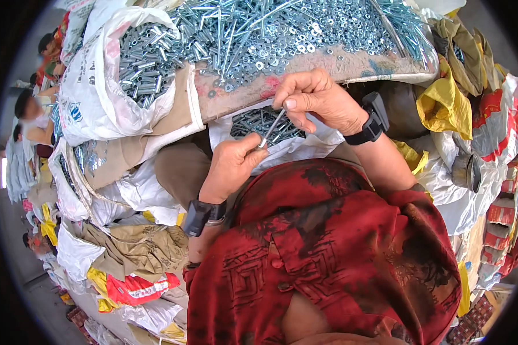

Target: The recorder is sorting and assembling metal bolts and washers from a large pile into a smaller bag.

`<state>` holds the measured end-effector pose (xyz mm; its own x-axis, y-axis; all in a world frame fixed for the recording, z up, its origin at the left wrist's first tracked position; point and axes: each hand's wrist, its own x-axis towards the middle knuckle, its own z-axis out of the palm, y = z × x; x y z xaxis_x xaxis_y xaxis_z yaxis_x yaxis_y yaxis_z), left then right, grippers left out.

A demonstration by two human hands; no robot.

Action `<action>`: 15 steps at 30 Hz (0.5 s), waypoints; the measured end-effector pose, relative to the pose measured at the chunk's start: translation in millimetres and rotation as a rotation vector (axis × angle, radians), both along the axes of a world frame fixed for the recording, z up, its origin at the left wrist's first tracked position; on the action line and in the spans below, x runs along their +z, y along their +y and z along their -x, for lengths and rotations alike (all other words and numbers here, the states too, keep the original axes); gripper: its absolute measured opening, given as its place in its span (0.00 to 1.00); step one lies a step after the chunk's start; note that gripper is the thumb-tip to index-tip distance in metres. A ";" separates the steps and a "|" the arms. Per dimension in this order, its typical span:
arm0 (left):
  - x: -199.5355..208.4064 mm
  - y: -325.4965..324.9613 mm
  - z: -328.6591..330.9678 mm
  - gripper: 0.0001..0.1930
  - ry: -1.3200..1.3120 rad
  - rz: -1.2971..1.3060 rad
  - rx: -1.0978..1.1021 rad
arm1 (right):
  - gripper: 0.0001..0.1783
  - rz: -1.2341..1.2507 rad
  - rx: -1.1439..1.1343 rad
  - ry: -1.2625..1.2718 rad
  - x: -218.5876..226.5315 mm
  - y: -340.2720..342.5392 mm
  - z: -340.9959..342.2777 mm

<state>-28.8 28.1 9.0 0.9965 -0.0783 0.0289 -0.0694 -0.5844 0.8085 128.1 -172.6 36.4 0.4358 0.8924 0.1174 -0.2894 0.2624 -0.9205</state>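
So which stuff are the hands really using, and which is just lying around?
In use:
- left hand
- right hand
- long bolt held between them
- pile of bolts and washers
- sack of bolts

Lying about:
- yellow bag
- red-and-white sack

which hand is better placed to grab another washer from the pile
Right, probably. The right hand pinches the top of the bolt just below the washers on the board. The left hand grips the bolt's lower end, farther from them.
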 end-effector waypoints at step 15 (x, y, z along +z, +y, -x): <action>15.2 3.2 10.7 0.05 -0.020 0.710 0.317 | 0.13 0.412 -0.413 -1.022 -75.3 32.5 22.3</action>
<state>-39.5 31.3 24.2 0.9671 0.2539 -0.0165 -0.0037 0.0787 0.9969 105.8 -140.1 -38.8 0.5708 0.7579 0.3158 0.6700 -0.2077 -0.7127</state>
